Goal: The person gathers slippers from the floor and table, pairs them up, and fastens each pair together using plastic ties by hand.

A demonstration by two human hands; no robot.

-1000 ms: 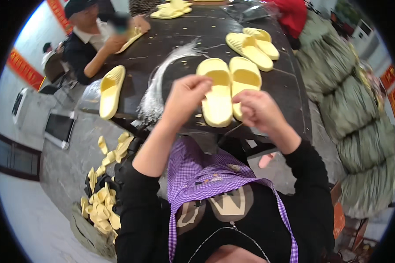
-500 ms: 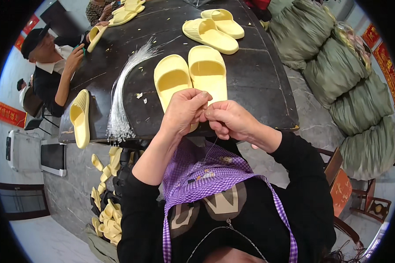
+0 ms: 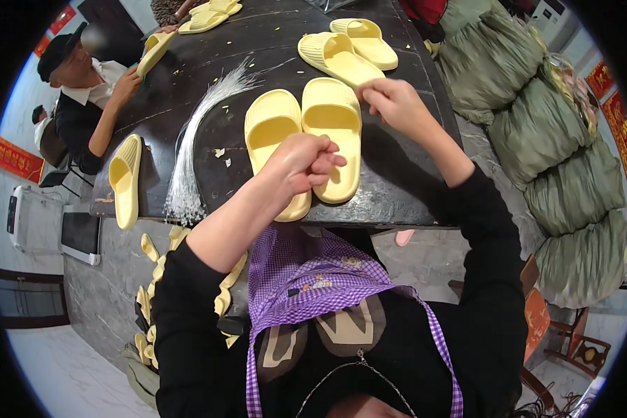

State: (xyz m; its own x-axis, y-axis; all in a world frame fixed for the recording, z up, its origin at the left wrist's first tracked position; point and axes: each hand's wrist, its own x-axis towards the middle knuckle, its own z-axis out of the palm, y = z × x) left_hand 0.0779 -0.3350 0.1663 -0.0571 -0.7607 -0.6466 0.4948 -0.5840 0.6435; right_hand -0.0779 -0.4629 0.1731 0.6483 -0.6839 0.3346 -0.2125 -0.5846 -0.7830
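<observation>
A pair of yellow slide slippers lies side by side on the dark table in front of me, the left slipper [image 3: 273, 111] partly under my left forearm and the right slipper [image 3: 332, 97] beside it. Above them hovers my left hand [image 3: 305, 161], its fingers curled in. My right hand [image 3: 397, 106] is raised by the right slipper's toe, thumb and forefinger pinched. Whatever either hand holds is too fine to make out. Left of the pair lies a bundle of thin whitish strands [image 3: 189, 164]. Another ribbed slipper [image 3: 338, 59] sits beyond my right hand.
A single slipper [image 3: 125, 188] rests at the table's left edge. Across the table [image 3: 397, 191], a person [image 3: 94, 104] handles a yellow slipper [image 3: 155, 52]. Yellow slippers [image 3: 143, 303] are heaped on the floor at left. Green sacks [image 3: 536, 115] stand along the right.
My hands have moved apart from their joined pinch. The right went up and to the right, while the left shifted slightly. The thin dark thread below them no longer shows.
</observation>
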